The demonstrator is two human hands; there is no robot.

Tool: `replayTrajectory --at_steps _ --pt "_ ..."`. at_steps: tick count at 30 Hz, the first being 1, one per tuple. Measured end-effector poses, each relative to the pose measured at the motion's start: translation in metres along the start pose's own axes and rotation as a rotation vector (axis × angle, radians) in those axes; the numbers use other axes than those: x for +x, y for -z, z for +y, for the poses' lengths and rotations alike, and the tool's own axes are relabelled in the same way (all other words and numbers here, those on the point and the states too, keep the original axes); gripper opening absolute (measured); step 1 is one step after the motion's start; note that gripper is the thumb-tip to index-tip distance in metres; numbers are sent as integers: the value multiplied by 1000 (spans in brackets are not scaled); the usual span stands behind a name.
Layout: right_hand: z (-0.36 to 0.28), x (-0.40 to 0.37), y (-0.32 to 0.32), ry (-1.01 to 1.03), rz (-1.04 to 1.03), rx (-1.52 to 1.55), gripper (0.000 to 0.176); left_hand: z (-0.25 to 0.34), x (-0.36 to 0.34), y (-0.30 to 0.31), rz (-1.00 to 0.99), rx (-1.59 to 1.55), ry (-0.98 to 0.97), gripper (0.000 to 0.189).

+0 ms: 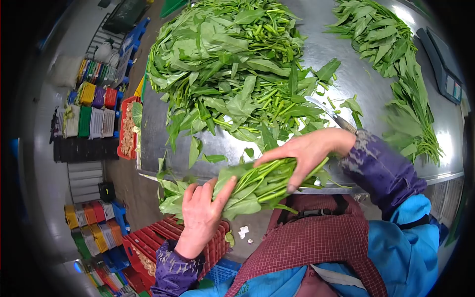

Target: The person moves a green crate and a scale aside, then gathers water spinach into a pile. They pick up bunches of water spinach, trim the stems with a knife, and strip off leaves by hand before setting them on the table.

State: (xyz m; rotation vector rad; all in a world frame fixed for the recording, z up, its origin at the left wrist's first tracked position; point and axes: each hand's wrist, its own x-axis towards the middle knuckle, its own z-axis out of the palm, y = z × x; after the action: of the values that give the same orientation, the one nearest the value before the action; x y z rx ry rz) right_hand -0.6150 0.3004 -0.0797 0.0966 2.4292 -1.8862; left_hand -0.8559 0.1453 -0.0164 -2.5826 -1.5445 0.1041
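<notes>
A bunch of water spinach (255,190) lies crosswise between my hands, just off the near edge of the metal table. My left hand (202,210) grips its leafy end, thumb along the stems. Around the stem end closes my right hand (309,151), with the thumb on the near side and fingers partly hidden behind. A large loose pile of water spinach (217,69) is heaped on the table beyond. Near my right wrist, a knife (345,123) with a dark handle points its blade toward the pile. Cut stems and loose leaves lie around the blade.
More water spinach (383,42) is laid out in a row along the right of the metal table (368,86). A scale (445,69) stands at the far right edge. Red crates (129,126) and stacked coloured crates (94,123) occupy the left floor; another red crate (215,242) sits below my left hand.
</notes>
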Motion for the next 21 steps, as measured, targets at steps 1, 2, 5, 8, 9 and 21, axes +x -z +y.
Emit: replayTrajectory --at_steps 1,2,5,8,9,21 --pt "6 -8 5 0 9 3 60 -2 -3 -1 -30 -114 56 65" --pt "17 -21 14 -96 -22 237 55 -5 -7 -2 -60 -228 117 68" --pt "18 -36 18 -274 94 537 43 -5 -9 -5 -210 -419 235 75" --pt "28 -30 15 -256 356 569 22 -3 -5 -3 -281 -597 310 74" --pt "36 -31 18 -178 706 519 17 -4 -5 -2 -283 -599 324 74" --pt "-14 -14 -36 103 679 -783 44 -6 -4 -12 -378 -635 538 70"
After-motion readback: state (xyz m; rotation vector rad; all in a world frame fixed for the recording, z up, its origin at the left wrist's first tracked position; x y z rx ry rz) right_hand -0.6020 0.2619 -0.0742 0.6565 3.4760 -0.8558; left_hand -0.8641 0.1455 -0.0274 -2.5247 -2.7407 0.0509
